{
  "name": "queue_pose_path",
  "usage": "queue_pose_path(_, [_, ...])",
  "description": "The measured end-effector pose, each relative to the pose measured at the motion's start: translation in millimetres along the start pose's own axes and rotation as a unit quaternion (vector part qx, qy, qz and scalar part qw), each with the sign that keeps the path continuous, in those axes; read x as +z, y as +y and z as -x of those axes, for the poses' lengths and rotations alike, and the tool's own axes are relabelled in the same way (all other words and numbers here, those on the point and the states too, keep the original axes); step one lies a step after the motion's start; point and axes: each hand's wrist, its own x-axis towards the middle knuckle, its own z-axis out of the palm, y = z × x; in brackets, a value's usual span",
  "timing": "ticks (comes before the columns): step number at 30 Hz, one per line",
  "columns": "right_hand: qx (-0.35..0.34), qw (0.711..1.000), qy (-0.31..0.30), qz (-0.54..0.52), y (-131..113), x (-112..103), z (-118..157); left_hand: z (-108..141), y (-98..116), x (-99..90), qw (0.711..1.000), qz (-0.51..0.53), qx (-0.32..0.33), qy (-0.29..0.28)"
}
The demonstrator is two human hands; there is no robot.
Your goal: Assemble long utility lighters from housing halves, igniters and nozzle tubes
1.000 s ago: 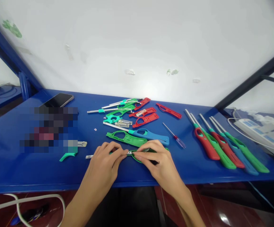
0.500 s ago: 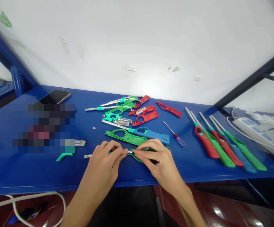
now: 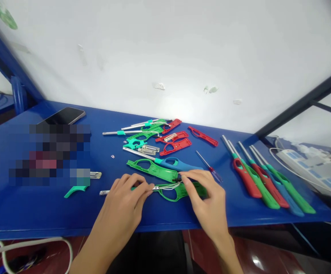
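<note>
My left hand (image 3: pixel 128 198) is closed round the metal barrel (image 3: pixel 104 192) of a lighter, whose tip sticks out to the left. Its fingertips pinch the barrel's inner end, where a small metal piece shows. Thumb and fingers of my right hand (image 3: pixel 207 196) hold a small black igniter (image 3: pixel 178 178), joined by thin pale wires (image 3: pixel 168 186) to the barrel's end. Beneath lies an open green handle half (image 3: pixel 169 198), partly covered by my right hand. Behind it are a second green handle half (image 3: pixel 149 169) and a lighter with a blue handle (image 3: pixel 175 163).
Red handle halves (image 3: pixel 179 145), clear fuel tanks (image 3: pixel 149 149) and loose barrels (image 3: pixel 112 133) lie towards the wall. A screwdriver (image 3: pixel 215 173) and several assembled lighters (image 3: pixel 247 179) are to the right. At left are a teal trigger (image 3: pixel 75 190) and a phone (image 3: pixel 65 116).
My right hand has moved slightly right, off the middle of the green handle half, and the black igniter now shows at its fingertips. My left hand stays on the barrel.
</note>
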Motion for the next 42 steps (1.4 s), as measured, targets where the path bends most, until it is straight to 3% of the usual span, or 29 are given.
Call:
queue_pose_path(7, [-0.009, 0.995, -0.074, 0.061, 18.1, -21.4, 10.6, -0.3, -1.4, -0.6, 1.0, 0.003, 0.002, 0.002])
queue_pose_path(20, [0.023, 0.987, -0.148, 0.057, 16.9, -20.0, 10.0, -1.6, -3.6, -1.3, 1.0, -0.017, 0.007, -0.009])
queue_pose_path(29, [0.025, 0.988, -0.154, 0.014, 25.0, -19.2, -3.2, -3.2, -7.8, -0.4, 1.0, -0.01, 0.008, -0.007])
queue_pose_path(42, [0.012, 0.995, -0.102, 0.013, 22.1, -20.4, 8.9, -1.4, -10.6, 1.9, 1.0, -0.002, 0.009, 0.001])
